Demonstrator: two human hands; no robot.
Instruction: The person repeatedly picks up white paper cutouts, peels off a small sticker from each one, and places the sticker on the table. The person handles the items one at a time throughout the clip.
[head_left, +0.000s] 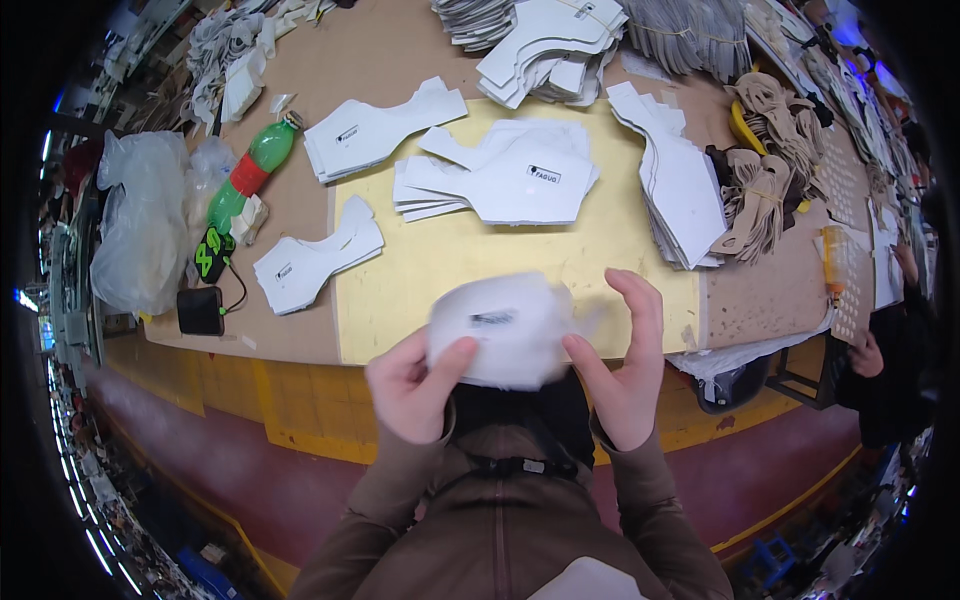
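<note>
Over the near edge of the table I hold a white cut-out piece, soft-looking and printed with a small dark mark; its right side is smeared by motion. My left hand grips its left edge, thumb on top. My right hand is beside the right edge, thumb and forefinger spread wide; whether the thumb touches the piece I cannot tell. Beyond lie stacks of similar shaped white pieces: a middle stack, an upper-left stack, a small lower-left stack and a tall right stack.
On the left stand a green bottle, a clear plastic bag and a black device with a cable. Bundled beige strips lie at the right. More white stacks sit at the back. Another person's hand shows far right.
</note>
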